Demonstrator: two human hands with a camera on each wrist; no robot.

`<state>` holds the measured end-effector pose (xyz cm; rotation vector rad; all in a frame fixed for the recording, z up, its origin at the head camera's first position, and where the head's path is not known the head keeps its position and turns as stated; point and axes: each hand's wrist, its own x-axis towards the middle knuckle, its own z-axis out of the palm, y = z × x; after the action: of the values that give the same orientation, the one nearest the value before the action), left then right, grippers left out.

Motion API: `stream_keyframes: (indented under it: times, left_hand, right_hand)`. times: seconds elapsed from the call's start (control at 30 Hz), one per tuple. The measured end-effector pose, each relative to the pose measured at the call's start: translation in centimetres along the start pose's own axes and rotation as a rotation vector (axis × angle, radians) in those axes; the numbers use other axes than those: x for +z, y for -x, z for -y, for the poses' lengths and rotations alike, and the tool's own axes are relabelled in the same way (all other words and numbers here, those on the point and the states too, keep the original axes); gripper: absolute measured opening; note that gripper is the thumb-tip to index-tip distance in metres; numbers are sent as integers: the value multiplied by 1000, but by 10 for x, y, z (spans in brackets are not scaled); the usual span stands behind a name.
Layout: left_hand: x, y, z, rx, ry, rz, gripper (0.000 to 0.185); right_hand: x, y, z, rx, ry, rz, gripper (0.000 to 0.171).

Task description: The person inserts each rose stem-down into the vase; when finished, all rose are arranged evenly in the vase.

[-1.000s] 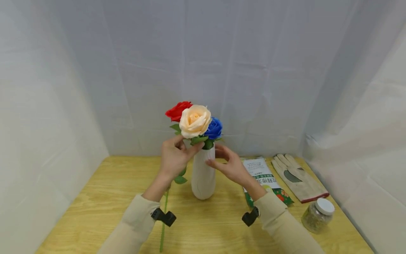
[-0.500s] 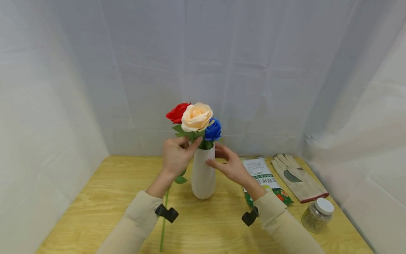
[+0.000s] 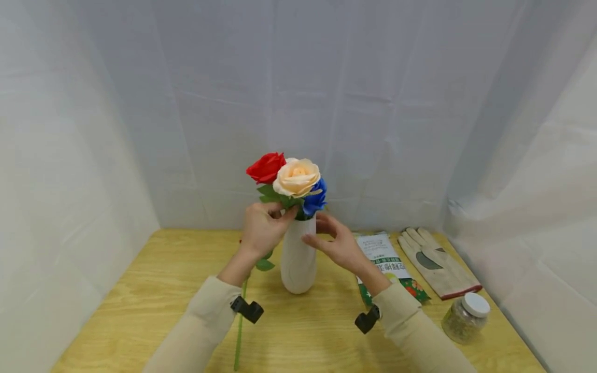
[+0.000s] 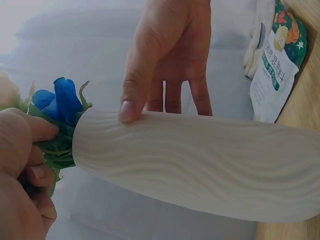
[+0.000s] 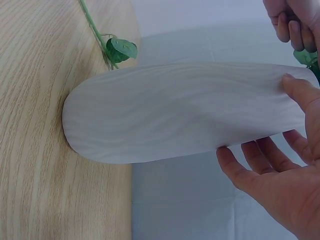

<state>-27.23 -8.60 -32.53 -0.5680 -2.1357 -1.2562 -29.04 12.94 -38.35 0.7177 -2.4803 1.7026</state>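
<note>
Left hand [image 3: 262,229] pinching peach rose [image 3: 296,176] stem just above white vase [image 3: 298,256] mouth, right hand [image 3: 337,242] relaxed, thumb touching vase neck, red rose [image 3: 266,167] and blue rose [image 3: 315,198] beside the pinch.

Soft, even light fills the white-draped booth, leaving only faint shadows on the wooden surface [image 3: 140,290]. The head view is sharp; wrist views are slightly hazy, with the left wrist view washed out at its upper left corner.

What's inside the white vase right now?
The white vase holds a red rose, a peach rose and a blue rose. Their stems inside are hidden by its opaque wall.
</note>
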Motion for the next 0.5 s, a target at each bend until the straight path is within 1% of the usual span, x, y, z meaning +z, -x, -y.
stream_keyframes:
  times: [0.1,0.2,0.3,0.4,0.5]
  left_hand:
    - [0,-2,-1,-10,-19,16,52]
    - [1,-4,0,12,-41,28,52]
    - [4,-2,2,26,-66,53,53]
    - [7,2,4,0,-82,68,54]
    - [6,4,3,-48,-76,63,55]
  right_hand:
    - [-2,0,0,0,1,-1,63]
    - [-2,0,1,-1,1,-8,62]
    - [-2,1,1,-15,-3,-12,63]
    - [-1,2,2,-24,-6,-2,66]
    - [0,3,3,-30,-1,4,68]
